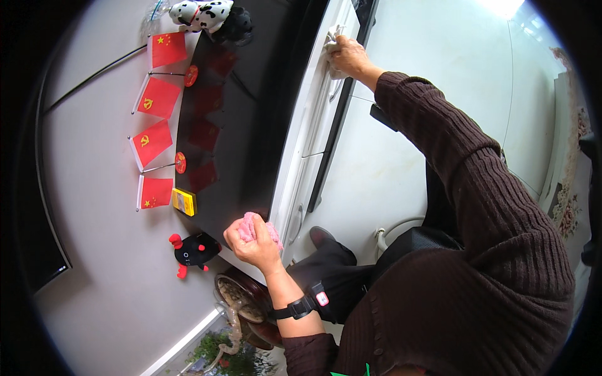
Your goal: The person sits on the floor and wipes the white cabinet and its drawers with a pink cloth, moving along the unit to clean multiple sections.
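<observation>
My left hand (pixel 254 247) is closed around a crumpled pink cloth (pixel 266 230), over the near end of the cabinet's glossy black top (pixel 251 125). Farther along, my right hand (pixel 352 59) grips a whitish cloth (pixel 335 67) against the white drawer front (pixel 313 128). That cloth lies beside a drawer handle and partly covers the front; the fingertips are hidden in its folds.
Small red flags (pixel 157 97) on stands line the wall side of the top. Near them are a yellow box (pixel 184 202), a black-and-red plush toy (pixel 193 250) and a spotted dog figure (pixel 204 14). A potted plant (pixel 241 301) stands beyond the near end.
</observation>
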Demonstrator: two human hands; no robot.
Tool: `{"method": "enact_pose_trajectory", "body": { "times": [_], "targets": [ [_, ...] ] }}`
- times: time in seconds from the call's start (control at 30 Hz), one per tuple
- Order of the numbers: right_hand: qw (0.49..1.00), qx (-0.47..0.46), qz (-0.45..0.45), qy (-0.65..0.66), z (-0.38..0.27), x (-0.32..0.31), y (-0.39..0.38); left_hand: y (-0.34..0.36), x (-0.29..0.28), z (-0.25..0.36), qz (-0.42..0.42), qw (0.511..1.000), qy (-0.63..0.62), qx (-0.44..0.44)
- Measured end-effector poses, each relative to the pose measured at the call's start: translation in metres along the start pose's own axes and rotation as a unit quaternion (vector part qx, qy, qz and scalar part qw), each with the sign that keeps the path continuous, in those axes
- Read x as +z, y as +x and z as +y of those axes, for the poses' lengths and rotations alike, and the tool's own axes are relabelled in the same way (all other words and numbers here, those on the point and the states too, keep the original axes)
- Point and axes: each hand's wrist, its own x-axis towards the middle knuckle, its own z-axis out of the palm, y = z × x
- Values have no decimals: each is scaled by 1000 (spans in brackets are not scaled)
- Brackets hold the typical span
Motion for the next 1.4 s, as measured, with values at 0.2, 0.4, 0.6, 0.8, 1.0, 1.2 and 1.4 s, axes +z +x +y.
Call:
{"method": "enact_pose_trajectory", "body": {
  "times": [0.2,0.4,0.6,0.8,1.0,1.2,1.4],
  "targets": [
    [947,-196,-110,-230,-18,15,-64,-2,3,0,9,1000,27,-2],
    [963,-152,-107,-197,-21,-5,-35,-3,3,-1,8,1000,19,0],
    [980,-143,-98,-103,-31,11,-65,-1,3,-3,10,1000,15,-6],
    [956,-211,-205,1,-41,49,-171,-2,-4,-11,-12,995,-78,-53],
    [881,-308,-359,-29,-58,17,-192,-15,-40,-14,-3,975,-199,-98],
    [899,-430,-73,37,-94,-64,-137,-34,-77,-15,68,888,-385,-243],
    [906,-406,2,-124,-146,-28,-108,-41,-82,-12,94,859,-440,-245]
  ]
}}
